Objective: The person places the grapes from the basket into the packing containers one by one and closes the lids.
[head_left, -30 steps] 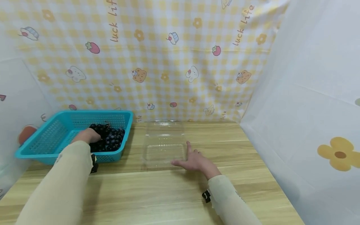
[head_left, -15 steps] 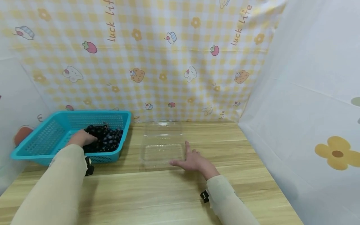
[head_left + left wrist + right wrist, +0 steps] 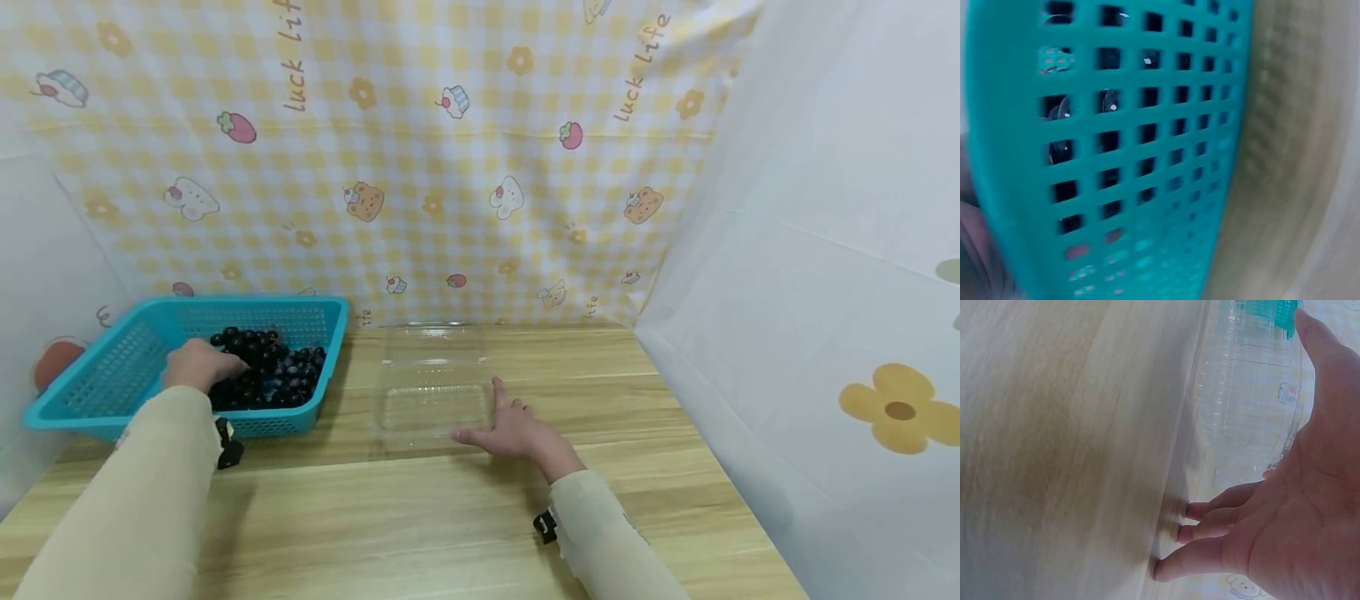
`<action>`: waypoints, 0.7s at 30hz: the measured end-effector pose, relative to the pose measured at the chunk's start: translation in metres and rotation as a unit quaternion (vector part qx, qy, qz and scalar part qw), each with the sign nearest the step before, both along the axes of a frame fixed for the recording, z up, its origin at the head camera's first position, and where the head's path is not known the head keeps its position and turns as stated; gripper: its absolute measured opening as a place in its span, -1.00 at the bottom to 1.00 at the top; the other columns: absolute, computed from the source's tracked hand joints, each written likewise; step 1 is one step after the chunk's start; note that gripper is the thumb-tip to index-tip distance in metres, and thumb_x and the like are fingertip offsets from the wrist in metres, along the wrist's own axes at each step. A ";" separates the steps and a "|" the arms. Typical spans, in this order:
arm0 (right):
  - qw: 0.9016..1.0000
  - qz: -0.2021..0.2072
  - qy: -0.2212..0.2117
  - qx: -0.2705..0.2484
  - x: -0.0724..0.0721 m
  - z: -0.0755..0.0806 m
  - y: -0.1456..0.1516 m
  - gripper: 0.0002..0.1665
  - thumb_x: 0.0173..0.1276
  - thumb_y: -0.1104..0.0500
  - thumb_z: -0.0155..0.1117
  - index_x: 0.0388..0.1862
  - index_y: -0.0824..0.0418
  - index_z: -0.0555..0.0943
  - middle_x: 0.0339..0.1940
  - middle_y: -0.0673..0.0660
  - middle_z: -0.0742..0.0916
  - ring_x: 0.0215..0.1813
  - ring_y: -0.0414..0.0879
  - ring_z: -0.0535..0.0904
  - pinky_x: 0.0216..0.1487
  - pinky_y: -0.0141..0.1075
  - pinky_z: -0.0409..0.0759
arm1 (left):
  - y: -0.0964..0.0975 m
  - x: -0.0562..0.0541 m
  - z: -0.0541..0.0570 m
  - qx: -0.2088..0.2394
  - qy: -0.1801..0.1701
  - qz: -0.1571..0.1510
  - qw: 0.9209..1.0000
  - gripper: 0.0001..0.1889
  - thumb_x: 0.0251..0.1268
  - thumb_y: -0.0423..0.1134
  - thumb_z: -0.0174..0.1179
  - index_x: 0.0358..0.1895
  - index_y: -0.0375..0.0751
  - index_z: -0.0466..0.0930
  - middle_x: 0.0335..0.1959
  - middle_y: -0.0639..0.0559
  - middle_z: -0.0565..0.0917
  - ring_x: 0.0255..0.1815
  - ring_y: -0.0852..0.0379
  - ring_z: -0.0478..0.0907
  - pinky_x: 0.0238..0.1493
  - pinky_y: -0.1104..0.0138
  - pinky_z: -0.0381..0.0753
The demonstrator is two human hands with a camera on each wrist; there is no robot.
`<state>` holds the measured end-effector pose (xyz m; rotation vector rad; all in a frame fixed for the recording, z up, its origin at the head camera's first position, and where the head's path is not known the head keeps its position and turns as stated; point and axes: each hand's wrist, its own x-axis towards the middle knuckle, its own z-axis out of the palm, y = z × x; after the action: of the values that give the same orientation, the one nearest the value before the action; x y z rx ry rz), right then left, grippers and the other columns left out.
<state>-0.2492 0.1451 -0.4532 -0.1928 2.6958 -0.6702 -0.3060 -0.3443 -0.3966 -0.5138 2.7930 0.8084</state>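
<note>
My left hand [image 3: 198, 367] reaches into a turquoise plastic basket [image 3: 339, 350] at the table's left. Its fingers, mostly hidden, grip a bunch of dark grapes [image 3: 251, 346]; other dark grapes [image 3: 300, 373] lie to its right. Through the basket's mesh wall [image 3: 1129, 119] the left wrist view shows dark, shiny fruit. A clear plastic clamshell box [image 3: 438, 408] lies opened out in the middle, lid towards the back. Beside its near right corner is my right hand [image 3: 517, 429], thumb and index finger spread along the edges. In the right wrist view, the thumb [image 3: 1316, 337] touches the box's rim.
The wooden table [image 3: 360, 525] ends at a yellow checked cloth [image 3: 435, 167] behind. White sheeting [image 3: 810, 250] stands along the right side, and another white sheet [image 3: 52, 242] is close to the basket on the left.
My left hand has shifted left inside the basket, and the bunch of grapes has come with it. The right hand has kept its place at the clear box. The head view has turned slightly.
</note>
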 end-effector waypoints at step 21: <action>1.000 -0.004 -0.007 -0.020 0.001 -0.001 0.001 0.63 0.17 -0.75 0.21 0.81 0.00 -0.40 0.67 0.64 0.18 0.72 0.54 0.05 0.54 0.53 0.23 | 0.005 -0.004 0.077 -0.102 0.154 -0.028 0.982 -0.61 0.40 -0.18 0.28 -0.05 -0.47 0.38 -0.20 -0.43 0.55 -0.26 -0.33 0.52 -0.38 -0.05 0.52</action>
<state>-0.2483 0.1462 -0.4542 -0.1872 2.6727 -0.7243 -0.3099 -0.3388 -0.3199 -0.3638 3.1825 0.6389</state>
